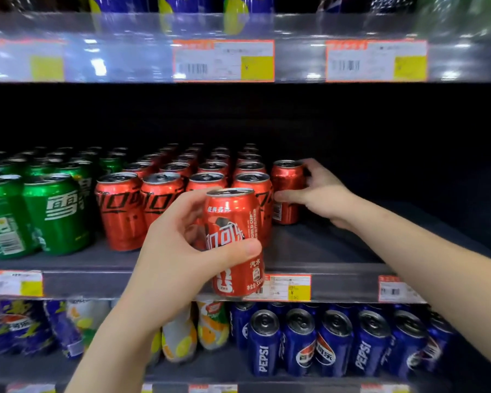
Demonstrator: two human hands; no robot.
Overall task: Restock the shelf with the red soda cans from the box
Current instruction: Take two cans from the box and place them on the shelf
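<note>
Red soda can (287, 191) starts a new row — right hand (318, 194) wraps it; left hand (182, 245) grips another can (234, 242), ready to follow.

Store shelving fills view, grey and dark. Upper shelf edge (295, 46) clear plastic, glare spots across it, orange-framed price tags (223, 61) blurred. Middle bay black at back, right side bare grey board (323, 245). Green cans (51, 214) stand left. Lower bay: blue Pepsi cans (335, 344) upright right, purple packs (17, 327) and citrus-print bottles (210, 324) left. Light bright above, dim inside bays.
</note>
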